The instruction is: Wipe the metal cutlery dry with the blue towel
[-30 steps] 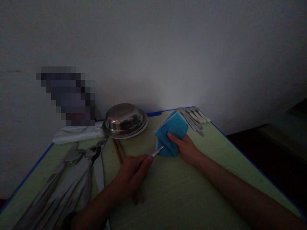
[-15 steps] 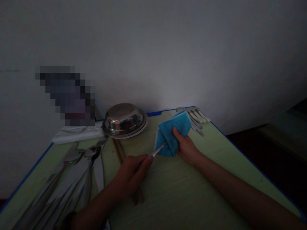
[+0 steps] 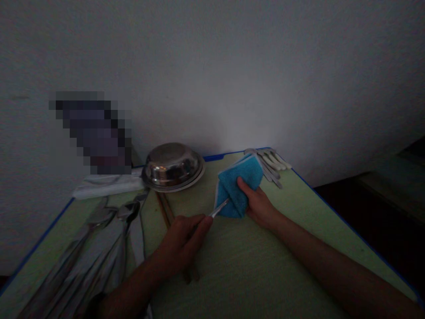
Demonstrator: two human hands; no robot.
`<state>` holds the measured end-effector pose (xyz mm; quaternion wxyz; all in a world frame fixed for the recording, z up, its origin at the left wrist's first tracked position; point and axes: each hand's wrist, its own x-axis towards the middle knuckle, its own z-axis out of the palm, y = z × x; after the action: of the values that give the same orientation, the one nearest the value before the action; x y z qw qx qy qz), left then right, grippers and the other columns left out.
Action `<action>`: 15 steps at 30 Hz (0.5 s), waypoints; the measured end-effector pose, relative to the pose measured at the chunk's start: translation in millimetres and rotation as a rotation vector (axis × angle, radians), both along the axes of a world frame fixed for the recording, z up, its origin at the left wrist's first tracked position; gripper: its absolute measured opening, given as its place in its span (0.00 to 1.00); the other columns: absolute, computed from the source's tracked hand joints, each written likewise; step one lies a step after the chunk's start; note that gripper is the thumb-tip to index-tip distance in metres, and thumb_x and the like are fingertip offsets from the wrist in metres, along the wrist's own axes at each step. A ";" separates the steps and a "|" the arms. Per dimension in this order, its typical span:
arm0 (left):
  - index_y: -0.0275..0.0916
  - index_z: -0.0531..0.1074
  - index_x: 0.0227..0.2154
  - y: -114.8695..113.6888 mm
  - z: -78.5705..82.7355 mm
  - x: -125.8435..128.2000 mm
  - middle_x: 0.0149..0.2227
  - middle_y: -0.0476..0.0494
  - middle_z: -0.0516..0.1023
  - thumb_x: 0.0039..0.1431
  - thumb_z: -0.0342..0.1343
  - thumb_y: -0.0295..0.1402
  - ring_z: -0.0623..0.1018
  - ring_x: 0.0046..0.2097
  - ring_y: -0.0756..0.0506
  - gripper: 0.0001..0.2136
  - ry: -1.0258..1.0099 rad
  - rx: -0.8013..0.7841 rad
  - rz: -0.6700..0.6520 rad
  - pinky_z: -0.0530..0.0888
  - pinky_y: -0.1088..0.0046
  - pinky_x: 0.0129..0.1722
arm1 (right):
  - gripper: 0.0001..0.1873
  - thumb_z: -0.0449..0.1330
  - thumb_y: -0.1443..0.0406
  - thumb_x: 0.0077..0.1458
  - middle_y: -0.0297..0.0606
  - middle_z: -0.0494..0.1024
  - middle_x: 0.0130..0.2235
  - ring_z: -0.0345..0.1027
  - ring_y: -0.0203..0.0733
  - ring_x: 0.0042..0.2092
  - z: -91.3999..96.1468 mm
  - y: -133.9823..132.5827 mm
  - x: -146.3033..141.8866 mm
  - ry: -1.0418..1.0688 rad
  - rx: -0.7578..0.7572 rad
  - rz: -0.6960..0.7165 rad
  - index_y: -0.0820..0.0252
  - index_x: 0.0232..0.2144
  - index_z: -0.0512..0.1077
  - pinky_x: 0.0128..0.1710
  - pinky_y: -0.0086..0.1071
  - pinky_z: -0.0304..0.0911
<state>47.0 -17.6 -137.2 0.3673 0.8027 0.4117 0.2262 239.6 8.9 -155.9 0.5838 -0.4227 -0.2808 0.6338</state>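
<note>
My left hand (image 3: pixel 186 239) is closed round the handle of a metal utensil (image 3: pixel 219 208), which points up and to the right. Its far end disappears inside a folded blue cloth (image 3: pixel 241 184), so I cannot make out what kind of utensil it is. My right hand (image 3: pixel 260 204) grips that cloth from the right, thumb laid over its front. Beneath my left wrist lie wooden chopsticks (image 3: pixel 162 210). Several metal spoons (image 3: pixel 128 210) and other long utensils rest on a pale cloth left of my left forearm.
An upturned metal bowl (image 3: pixel 172 164) sits on plates near the wall (image 3: pixel 232 79). Several pieces of cutlery (image 3: pixel 274 161) lie at the table's far right corner. A folded white cloth (image 3: pixel 108 185) lies at the back left, below a blurred-out upright object (image 3: pixel 94 133). The green table (image 3: pixel 265 266) has a blue edge.
The blue cloth and my right hand have shifted very slightly to the left. My left hand keeps nearly the same place on the utensil.
</note>
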 end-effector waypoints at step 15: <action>0.39 0.57 0.17 0.6 -1.5 -0.4 0.16 0.57 0.53 0.62 0.38 0.39 0.60 0.18 0.54 0.18 0.048 0.026 -0.003 0.56 0.79 0.19 | 0.14 0.63 0.58 0.45 0.36 0.79 0.40 0.72 0.43 0.44 -11.4 -0.8 5.8 -0.184 0.162 0.039 0.56 0.36 0.73 0.52 0.42 0.61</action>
<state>46.6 -17.0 -138.7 0.3473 0.8132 0.4163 0.2116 245.4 8.1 -167.3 0.5754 -0.4250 -0.3914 0.5789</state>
